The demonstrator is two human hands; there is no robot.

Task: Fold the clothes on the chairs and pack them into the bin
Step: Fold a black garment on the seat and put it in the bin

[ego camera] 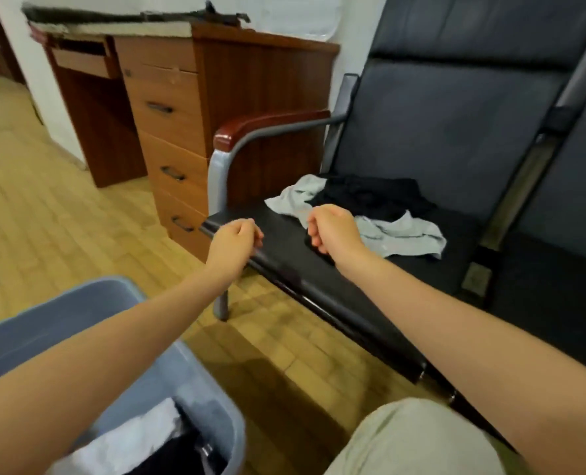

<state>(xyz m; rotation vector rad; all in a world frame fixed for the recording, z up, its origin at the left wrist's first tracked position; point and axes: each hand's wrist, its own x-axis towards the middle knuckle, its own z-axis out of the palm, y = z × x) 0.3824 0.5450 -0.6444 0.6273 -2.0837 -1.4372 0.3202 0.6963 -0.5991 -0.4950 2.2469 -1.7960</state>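
Note:
A black garment (370, 195) lies crumpled on top of a light grey garment (404, 234) on the black chair seat (284, 248). My right hand (332, 231) hovers at the near edge of this pile with its fingers loosely curled and nothing visibly in them. A dark patch lies just under it. My left hand (236, 241) hangs over the seat's front edge, also loosely curled and holding nothing. The blue-grey bin (216, 399) stands on the floor at the lower left, with white and black clothes (147, 440) inside it.
The chair has a metal armrest with a red-brown wooden top (250, 128) on its left. Beside it stands a wooden drawer cabinet (171, 132). A second dark seat (559, 269) adjoins on the right. My knee in pale trousers (411, 440) is at the bottom, above the wood-pattern floor (62, 217).

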